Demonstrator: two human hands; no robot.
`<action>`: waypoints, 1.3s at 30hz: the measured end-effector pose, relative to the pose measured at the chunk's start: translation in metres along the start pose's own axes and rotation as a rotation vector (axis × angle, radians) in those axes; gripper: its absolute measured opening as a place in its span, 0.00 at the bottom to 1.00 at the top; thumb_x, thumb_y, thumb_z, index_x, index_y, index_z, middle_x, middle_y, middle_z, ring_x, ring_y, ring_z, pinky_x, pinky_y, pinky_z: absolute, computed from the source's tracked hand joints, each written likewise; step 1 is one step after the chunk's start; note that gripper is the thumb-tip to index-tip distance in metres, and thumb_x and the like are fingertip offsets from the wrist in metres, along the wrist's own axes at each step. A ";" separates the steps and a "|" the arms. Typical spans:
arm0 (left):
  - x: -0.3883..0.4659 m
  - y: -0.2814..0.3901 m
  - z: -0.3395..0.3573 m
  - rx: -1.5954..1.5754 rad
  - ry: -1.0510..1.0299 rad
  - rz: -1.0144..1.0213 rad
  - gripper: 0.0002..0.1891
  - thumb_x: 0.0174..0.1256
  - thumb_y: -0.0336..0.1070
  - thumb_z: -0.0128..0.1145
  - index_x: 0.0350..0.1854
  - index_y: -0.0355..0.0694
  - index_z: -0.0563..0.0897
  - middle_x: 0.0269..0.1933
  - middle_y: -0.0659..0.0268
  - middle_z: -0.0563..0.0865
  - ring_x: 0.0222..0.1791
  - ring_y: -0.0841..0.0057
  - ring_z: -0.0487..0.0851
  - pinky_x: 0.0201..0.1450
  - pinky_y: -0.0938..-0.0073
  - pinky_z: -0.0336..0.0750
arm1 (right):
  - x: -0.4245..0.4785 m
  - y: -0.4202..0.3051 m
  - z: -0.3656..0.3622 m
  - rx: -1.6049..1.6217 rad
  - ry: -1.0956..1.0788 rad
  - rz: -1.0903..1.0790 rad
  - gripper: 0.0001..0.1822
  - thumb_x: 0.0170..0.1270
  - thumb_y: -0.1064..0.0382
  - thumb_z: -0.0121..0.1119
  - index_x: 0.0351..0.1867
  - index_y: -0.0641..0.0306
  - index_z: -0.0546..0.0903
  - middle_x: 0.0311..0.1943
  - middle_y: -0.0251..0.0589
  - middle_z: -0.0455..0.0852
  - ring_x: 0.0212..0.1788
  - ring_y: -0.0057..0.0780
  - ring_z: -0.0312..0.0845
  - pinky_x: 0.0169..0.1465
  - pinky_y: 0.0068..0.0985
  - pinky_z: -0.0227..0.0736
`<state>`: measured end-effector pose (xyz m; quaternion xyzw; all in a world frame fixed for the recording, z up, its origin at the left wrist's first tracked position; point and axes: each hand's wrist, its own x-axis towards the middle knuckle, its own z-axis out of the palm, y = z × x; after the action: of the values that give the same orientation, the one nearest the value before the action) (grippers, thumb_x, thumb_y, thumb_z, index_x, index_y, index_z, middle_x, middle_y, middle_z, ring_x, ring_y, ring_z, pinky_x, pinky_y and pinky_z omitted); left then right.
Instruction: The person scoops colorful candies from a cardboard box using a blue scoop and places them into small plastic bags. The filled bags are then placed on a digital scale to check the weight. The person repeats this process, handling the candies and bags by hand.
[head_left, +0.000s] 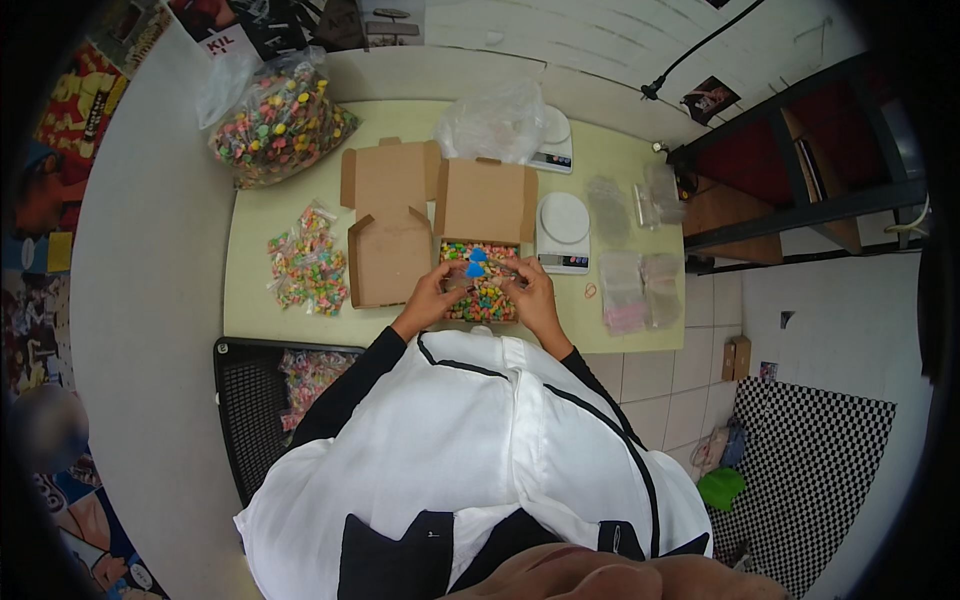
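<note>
Both my hands are over an open cardboard box (480, 311) filled with small multicoloured candy pieces. My left hand (437, 294) is at the box's left side, its thumb and fingers pinching what looks like a small clear plastic bag (456, 282). From the right, my right hand (531, 291) grips the other side of this bag with bent fingers. Two bright blue pieces (476, 268) show between my hands; whether they lie in the bag or on the candy, I cannot tell. The brown lid (486, 201) stands folded back behind the box.
A second open cardboard box (390, 262) lies left, beside filled candy packets (309, 262). Behind are a large bag of wrapped sweets (281, 124) and two white scales (564, 221). Clear bags (622, 289) lie right. A black crate (251, 420) holding packets stands by the table's front edge.
</note>
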<state>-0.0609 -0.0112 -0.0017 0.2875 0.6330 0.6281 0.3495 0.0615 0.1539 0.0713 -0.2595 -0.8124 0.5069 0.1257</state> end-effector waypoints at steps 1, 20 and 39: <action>0.001 0.001 -0.001 -0.030 0.005 -0.016 0.23 0.63 0.23 0.58 0.61 0.38 0.74 0.47 0.66 0.82 0.48 0.80 0.81 0.51 0.78 0.76 | 0.002 0.012 -0.001 -0.025 0.009 0.006 0.18 0.56 0.61 0.70 0.50 0.56 0.86 0.40 0.40 0.78 0.37 0.31 0.78 0.42 0.28 0.74; 0.006 -0.023 -0.035 0.170 0.219 -0.060 0.18 0.65 0.30 0.59 0.58 0.39 0.75 0.46 0.62 0.84 0.49 0.76 0.81 0.53 0.73 0.76 | 0.024 0.033 0.005 -0.771 -0.019 -0.101 0.15 0.51 0.66 0.66 0.42 0.65 0.81 0.39 0.48 0.81 0.42 0.44 0.80 0.43 0.40 0.75; 0.004 -0.024 -0.029 0.342 0.168 -0.044 0.18 0.63 0.32 0.60 0.55 0.35 0.76 0.45 0.54 0.85 0.46 0.63 0.83 0.51 0.67 0.76 | 0.054 0.039 0.022 -0.837 -0.141 -0.149 0.06 0.50 0.66 0.64 0.30 0.65 0.84 0.37 0.50 0.79 0.42 0.48 0.81 0.41 0.41 0.78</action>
<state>-0.0851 -0.0266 -0.0265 0.2752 0.7637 0.5253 0.2550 0.0178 0.1802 0.0237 -0.1933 -0.9711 0.1399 -0.0099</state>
